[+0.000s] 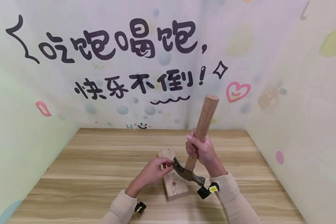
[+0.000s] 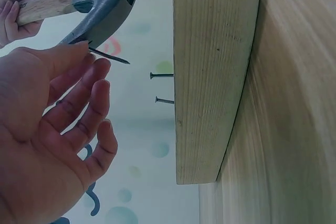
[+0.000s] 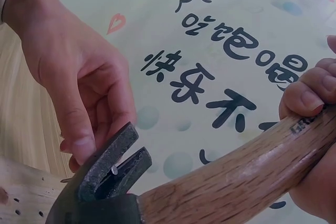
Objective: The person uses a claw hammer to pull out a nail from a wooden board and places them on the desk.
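My right hand point(image 1: 203, 150) grips the wooden handle of a claw hammer point(image 1: 205, 119), with its head low and handle end up. The hammer's claw point(image 3: 100, 174) points toward my left hand point(image 1: 154, 169). A nail point(image 2: 113, 56) sits at the claw, its head showing in the slot in the right wrist view. My left thumb and forefinger pinch this nail beside the claw; its pointed end sticks out past them. Below is a wooden block point(image 1: 177, 188) with several small holes. Two nails point(image 2: 161, 75) stand partly driven in the block in the left wrist view.
The block lies on a wood-grain table point(image 1: 106, 155). A printed backdrop point(image 1: 123, 113) with black lettering rises behind it, and pale walls stand on both sides. Each wrist carries a small black camera point(image 1: 203, 192).
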Demonstrator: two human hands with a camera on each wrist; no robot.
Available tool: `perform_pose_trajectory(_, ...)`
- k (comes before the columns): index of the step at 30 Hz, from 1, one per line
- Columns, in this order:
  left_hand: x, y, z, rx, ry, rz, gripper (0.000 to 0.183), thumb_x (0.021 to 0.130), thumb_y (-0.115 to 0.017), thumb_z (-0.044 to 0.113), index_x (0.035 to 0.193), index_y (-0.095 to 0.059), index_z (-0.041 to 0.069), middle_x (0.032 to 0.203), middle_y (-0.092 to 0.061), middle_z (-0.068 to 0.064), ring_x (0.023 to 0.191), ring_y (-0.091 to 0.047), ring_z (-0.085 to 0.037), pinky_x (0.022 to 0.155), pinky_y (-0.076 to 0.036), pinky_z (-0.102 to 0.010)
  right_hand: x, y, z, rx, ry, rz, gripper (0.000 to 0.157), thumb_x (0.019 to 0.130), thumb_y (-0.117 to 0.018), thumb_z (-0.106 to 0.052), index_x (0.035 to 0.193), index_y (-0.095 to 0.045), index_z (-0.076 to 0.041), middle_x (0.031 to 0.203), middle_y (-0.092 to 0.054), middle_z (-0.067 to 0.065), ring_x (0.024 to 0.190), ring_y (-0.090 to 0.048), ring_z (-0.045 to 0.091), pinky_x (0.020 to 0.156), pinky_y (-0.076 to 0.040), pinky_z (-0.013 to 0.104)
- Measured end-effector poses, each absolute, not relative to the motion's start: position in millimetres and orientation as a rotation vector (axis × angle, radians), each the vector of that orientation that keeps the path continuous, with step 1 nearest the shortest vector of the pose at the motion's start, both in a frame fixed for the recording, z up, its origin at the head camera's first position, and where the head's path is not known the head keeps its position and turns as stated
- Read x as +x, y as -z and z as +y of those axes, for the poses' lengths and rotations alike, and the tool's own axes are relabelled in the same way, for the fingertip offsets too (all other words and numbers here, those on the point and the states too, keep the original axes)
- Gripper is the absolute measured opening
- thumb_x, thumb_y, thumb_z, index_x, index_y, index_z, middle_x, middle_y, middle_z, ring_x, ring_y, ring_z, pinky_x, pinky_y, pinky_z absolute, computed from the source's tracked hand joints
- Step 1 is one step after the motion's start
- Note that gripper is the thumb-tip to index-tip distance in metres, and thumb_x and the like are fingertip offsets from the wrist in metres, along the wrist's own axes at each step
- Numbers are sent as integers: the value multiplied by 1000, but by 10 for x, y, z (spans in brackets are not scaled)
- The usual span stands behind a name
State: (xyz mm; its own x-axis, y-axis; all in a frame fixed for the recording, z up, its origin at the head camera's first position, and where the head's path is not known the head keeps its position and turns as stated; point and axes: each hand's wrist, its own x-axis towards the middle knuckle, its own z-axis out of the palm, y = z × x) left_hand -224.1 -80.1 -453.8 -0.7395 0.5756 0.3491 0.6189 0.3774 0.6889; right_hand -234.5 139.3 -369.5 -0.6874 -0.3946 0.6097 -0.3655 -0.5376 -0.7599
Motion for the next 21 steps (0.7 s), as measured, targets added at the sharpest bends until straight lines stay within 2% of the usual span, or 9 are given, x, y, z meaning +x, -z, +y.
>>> perform_pose_trajectory(5, -2259, 4550, -778, -1122, 1259, -2530, 6, 90, -71, 9, 96, -71, 11, 87, -70, 3, 77, -58, -5, 70, -51, -23, -2338, 3690, 1370, -1235, 2441, 1501, 24, 98, -36, 5, 87, -48, -13, 51, -29, 5, 38, -21, 21, 34, -16, 34)
perform_pose_trajectory(10, -2270, 4591, -749, -1116, 1146, -2501, 6, 88, -73, 7, 92, -72, 12, 87, -72, 2, 77, -60, -4, 70, -54, -28, -2338, 3701, 1357, -1240, 2436, 1498, 26, 97, -36, 6, 87, -49, -14, 51, -29, 5, 37, -21, 21, 34, -17, 34)
perform_pose_trajectory(15, -2265, 4581, -758, -1048, 1038, -2487, 6, 91, -70, 9, 96, -72, 11, 89, -74, 1, 76, -63, -5, 69, -53, -24, -2342, 3723, 1343, -1195, 2417, 1550, 22, 98, -40, 3, 87, -48, -13, 51, -29, 5, 38, -23, 20, 35, -17, 34)
perform_pose_trajectory(21, -2301, 4523, -902, -889, 1031, -2478, 5, 93, -68, 10, 96, -71, 7, 83, -70, -1, 72, -58, -5, 64, -49, -22, -2346, 3777, 1337, -1108, 2367, 1642, 19, 99, -44, 1, 85, -47, -12, 52, -32, 2, 40, -27, 18, 36, -21, 32)
